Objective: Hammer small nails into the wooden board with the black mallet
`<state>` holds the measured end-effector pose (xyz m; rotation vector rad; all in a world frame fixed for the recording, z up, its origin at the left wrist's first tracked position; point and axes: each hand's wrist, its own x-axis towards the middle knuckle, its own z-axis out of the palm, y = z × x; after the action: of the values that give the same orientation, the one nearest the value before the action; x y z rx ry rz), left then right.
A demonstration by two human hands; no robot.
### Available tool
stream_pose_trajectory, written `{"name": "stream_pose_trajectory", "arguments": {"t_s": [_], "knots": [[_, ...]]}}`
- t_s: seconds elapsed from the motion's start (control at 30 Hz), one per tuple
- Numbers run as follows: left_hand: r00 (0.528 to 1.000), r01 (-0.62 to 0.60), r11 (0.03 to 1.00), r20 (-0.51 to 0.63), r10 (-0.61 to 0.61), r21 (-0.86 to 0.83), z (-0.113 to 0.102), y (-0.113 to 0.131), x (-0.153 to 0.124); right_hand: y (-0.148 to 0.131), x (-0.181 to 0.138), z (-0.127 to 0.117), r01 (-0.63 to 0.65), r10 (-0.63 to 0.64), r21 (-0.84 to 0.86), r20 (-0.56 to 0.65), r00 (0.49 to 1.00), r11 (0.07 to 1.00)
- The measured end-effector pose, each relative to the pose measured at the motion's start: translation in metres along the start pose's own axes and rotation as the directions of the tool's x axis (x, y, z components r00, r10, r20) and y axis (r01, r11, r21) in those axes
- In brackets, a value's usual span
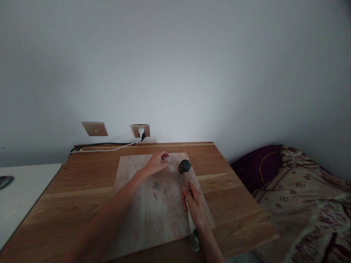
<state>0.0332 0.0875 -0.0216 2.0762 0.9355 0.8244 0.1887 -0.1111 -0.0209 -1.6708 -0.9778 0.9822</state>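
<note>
the left hand [157, 163] pinches something too small to make out, above the nails [157, 186]. the right hand's [195, 206] grip is clenched round a hammer [184, 167] over a pale board [153, 204] on the wooden counter [82, 190], a bed [307, 197] beside it.

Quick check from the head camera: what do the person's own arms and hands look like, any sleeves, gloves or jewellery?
Both forearms are bare, no sleeves in view. The left hand and right hand wear no gloves. No watch, ring or bracelet shows, though dim light hides fine detail.

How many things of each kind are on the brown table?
Hammer, in the right hand: 1
Wooden board: 1
Cables along the back edge: 2, one white, one black
Loose nails near the left hand: a small cluster, too small to count
Total: 4, nails apart
</note>
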Motion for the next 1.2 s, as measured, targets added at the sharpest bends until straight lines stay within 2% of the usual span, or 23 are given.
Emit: {"name": "stream_pose_trajectory", "arguments": {"t_s": [0.07,0.13,0.23,0.4,0.57,0.83,1.03,1.2], "knots": [[0.991,-0.031,0.998,0.130,0.024,0.050,-0.019,0.009,-0.011,0.005,-0.001,0.000,-0.024,0.024,0.020,-0.003,1.000,1.000],[0.951,-0.030,0.989,0.307,-0.016,0.142,-0.035,0.020,-0.025,0.007,0.001,0.001,-0.013,0.014,0.030,-0.016,1.000,0.999],[0.903,-0.050,0.954,0.422,-0.083,0.296,-0.047,0.032,-0.046,0.009,0.004,0.003,0.004,-0.004,0.019,-0.018,1.000,1.000],[0.880,-0.097,0.928,0.466,-0.089,0.361,-0.038,0.032,-0.061,0.014,0.003,0.004,-0.002,0.002,-0.023,-0.022,1.000,1.000],[0.858,-0.041,0.946,0.497,-0.131,0.320,-0.030,0.027,-0.061,0.017,0.001,0.004,0.013,-0.014,-0.031,-0.026,1.000,0.999],[0.880,-0.054,0.937,0.460,-0.119,0.345,-0.042,0.021,-0.069,0.012,0.001,0.004,0.007,-0.007,-0.012,-0.017,1.000,1.000],[0.883,-0.065,0.897,0.444,-0.152,0.438,-0.032,0.024,-0.067,0.010,0.000,0.004,0.012,-0.012,0.002,-0.006,1.000,1.000],[0.894,-0.057,0.919,0.429,-0.127,0.390,-0.031,0.029,-0.060,0.011,0.000,0.004,0.009,-0.009,-0.002,-0.014,1.000,1.000]]}}
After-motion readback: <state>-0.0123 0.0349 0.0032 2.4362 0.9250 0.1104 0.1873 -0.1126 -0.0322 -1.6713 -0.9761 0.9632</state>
